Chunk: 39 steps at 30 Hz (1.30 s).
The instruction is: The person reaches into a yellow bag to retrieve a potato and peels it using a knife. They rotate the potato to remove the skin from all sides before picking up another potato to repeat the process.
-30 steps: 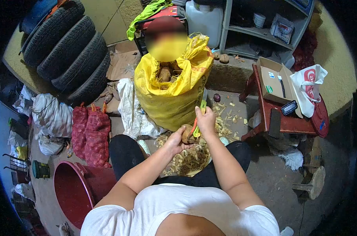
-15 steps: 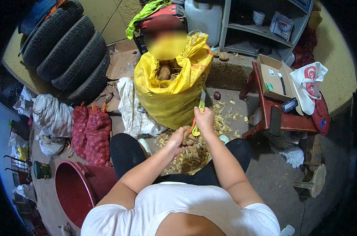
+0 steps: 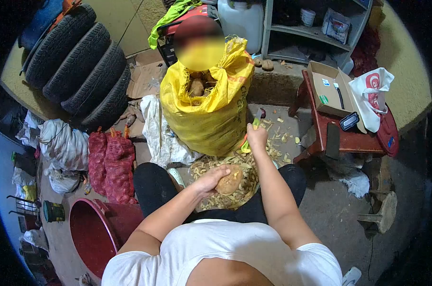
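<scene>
My left hand [image 3: 213, 181] grips a large brown potato [image 3: 229, 179] above the heap of peelings, with a pale patch showing on its skin. My right hand [image 3: 258, 138] is closed round a yellow-green and orange peeler [image 3: 245, 145], a little up and right of the potato and apart from it. One end of the peeler juts out above the fist, the other below. Pale peelings [image 3: 211, 202] cover the floor between my legs. Just beyond stands a yellow sack [image 3: 201, 128], its mouth open on several brown tubers [image 3: 197, 88].
On the left are a maroon tub [image 3: 120, 221], red mesh sacks [image 3: 119, 167], white sacks [image 3: 63, 143] and stacked tyres [image 3: 90, 71]. A red stool [image 3: 330, 138] at the right bears a cardboard box [image 3: 328, 90] and a white bag [image 3: 372, 100]. Behind stands a grey shelf [image 3: 311, 33].
My hands have moved apart. The right hand with the peeler has shifted right, off the potato. The left hand has turned the potato, so more of it shows.
</scene>
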Motion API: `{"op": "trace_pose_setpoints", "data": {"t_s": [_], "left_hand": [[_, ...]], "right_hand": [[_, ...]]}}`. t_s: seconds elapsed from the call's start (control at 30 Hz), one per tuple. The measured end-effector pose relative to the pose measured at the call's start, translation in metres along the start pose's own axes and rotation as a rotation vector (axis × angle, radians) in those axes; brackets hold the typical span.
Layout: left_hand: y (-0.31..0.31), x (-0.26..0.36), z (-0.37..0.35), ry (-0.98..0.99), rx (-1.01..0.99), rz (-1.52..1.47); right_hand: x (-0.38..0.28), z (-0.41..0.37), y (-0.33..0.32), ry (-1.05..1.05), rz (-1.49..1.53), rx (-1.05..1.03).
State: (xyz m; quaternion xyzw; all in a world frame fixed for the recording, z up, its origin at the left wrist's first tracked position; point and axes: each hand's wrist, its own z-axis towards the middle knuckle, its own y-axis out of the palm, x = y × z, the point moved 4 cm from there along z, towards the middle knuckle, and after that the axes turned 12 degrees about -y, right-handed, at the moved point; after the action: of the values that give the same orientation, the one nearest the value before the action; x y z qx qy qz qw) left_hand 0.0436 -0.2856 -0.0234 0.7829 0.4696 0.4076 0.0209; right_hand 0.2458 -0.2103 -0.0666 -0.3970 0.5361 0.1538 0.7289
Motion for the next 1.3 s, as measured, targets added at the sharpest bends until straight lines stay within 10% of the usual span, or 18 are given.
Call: {"op": "trace_pose_setpoints", "data": {"t_s": [0.17, 0.23, 0.33, 0.43, 0.5, 0.6, 0.77, 1.07, 1.3], "left_hand": [[-0.037, -0.005, 0.01, -0.089, 0.044, -0.275], [-0.055, -0.013, 0.025, -0.102, -0.104, -0.559], [-0.061, -0.012, 0.033, -0.083, -0.002, -0.592], [-0.057, -0.012, 0.034, -0.109, 0.011, -0.622], [-0.051, -0.011, 0.03, -0.134, 0.033, -0.648], [-0.048, -0.006, 0.029, -0.091, 0.045, -0.639], [-0.051, -0.017, 0.046, -0.084, 0.097, -0.688], [-0.021, -0.003, 0.029, -0.092, 0.372, -0.513], [-0.03, -0.008, 0.027, -0.073, 0.226, -0.445]], "right_hand": [[-0.002, 0.003, 0.005, 0.037, 0.482, -0.039], [-0.03, -0.029, 0.016, 0.532, 1.248, -0.773], [-0.064, -0.073, 0.015, 0.485, 1.394, -1.21], [-0.024, -0.04, 0.032, 0.518, 0.87, -0.6], [-0.017, -0.014, 0.022, 0.172, 0.557, -0.319], [-0.024, -0.021, 0.019, 0.335, 0.678, -0.312], [-0.069, -0.051, -0.001, -0.202, 0.259, -0.108], [-0.08, -0.061, -0.006, -0.362, 0.047, -0.076], [-0.057, -0.039, -0.003, -0.098, 0.172, -0.121]]}}
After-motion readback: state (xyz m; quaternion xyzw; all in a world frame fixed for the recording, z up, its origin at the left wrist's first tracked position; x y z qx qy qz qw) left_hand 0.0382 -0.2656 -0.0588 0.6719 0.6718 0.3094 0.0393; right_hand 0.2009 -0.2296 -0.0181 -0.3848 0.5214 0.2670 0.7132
